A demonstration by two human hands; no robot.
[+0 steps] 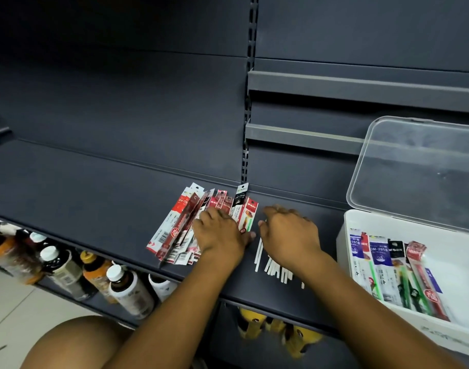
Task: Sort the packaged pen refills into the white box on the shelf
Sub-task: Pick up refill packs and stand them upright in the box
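Red-and-white packaged pen refills [190, 225] are lying on the shelf [95, 187], left of the white box [456, 262], under the flat left hand [222, 233]. The right hand [289, 233] is curling over white sticks [276, 267], grip unclear. Sweeping carelessly risks sliding packets off the front edge.

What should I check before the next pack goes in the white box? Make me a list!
1. Clear lid up: ok.
2. Room in white box: ok, bare floor shows beside the packs inside.
3. Packs left to sort: ok, pile on the shelf.
4. Pack gripped by left hand: not ok, it only rests on the pile.
5. Right hand free: cannot tell, curled over loose white sticks.
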